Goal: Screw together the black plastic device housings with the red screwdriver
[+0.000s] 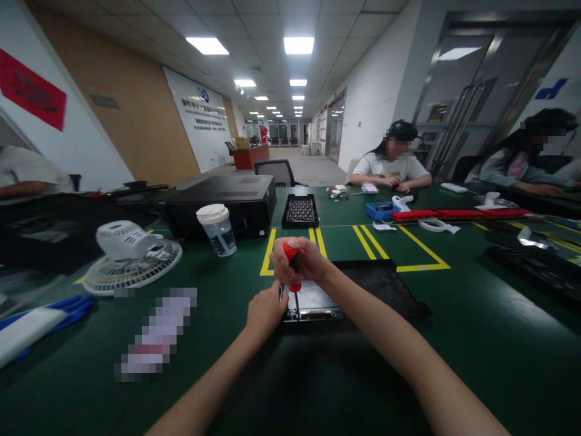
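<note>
My right hand (308, 259) is closed round the red and black handle of a screwdriver (291, 249). The screwdriver stands almost upright, its dark shaft pointing down at the left end of a black computer panel (370, 281). A silver metal part (320, 297) shows on this panel, partly covered by my right wrist. At the panel's left edge, my left hand (267, 310) is closed on it, with its fingertips close to the screwdriver's shaft. The exact spot where the screwdriver's tip meets the panel is hard to make out.
Left of my hands are a lidded cup (218, 230), a white fan (131, 257) and a black computer case (218, 203). Beyond them stands a black tray of screws (300, 211). A blue box (381, 210) sits farther right. Co-workers sit across the green table (218, 363).
</note>
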The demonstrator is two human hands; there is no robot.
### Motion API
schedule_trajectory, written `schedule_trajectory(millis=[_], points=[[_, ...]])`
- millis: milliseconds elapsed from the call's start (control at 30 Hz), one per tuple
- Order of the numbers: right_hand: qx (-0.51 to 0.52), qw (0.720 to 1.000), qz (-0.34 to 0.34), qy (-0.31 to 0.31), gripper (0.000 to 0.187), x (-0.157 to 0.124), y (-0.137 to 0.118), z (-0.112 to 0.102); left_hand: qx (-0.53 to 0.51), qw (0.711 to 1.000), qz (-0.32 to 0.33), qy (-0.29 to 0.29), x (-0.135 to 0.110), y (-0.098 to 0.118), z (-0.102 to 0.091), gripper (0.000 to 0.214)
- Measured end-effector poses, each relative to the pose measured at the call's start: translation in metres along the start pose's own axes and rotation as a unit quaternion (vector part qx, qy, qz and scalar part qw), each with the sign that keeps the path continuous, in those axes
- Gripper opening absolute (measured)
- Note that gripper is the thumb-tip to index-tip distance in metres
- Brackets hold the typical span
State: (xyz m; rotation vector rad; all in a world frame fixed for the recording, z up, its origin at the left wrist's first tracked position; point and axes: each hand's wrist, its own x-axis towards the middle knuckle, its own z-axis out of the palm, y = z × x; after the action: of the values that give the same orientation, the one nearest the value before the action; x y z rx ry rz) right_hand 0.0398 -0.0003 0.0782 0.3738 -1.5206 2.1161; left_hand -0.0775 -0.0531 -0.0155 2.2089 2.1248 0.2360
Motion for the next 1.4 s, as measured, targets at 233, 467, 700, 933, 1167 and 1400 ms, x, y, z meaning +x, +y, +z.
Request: schedule_trajectory(millis=[233,467,700,933,1167,1400], points=[[-0.038,0.998,0.000,0.054,0.025,-0.001,0.001,0.004,0.002,1.000,-0.002,0.003,-0.001,0.001,-0.002,0.031],[-0.062,0.991,-0.018,0.114,0.024,0.000,0.000,0.008,-0.014,1.000,-0.007,0.007,0.000,0.001,0.000,0.035],[-0.093,0.984,-0.046,0.145,0.025,0.000,0.001,0.012,-0.011,1.000,-0.004,0.010,0.000,0.001,0.001,0.035],[-0.127,0.968,-0.062,0.209,0.024,-0.003,0.003,0.015,-0.010,1.000,-0.013,0.002,-0.001,0.003,-0.001,0.037],[-0.154,0.947,-0.100,0.264,0.022,-0.004,0.004,0.022,-0.012,1.000,0.000,0.012,0.000,0.000,0.001,0.037],[-0.190,0.912,-0.132,0.339,0.023,-0.005,0.005,0.028,-0.018,1.000,0.005,0.018,0.000,-0.001,0.002,0.037]])
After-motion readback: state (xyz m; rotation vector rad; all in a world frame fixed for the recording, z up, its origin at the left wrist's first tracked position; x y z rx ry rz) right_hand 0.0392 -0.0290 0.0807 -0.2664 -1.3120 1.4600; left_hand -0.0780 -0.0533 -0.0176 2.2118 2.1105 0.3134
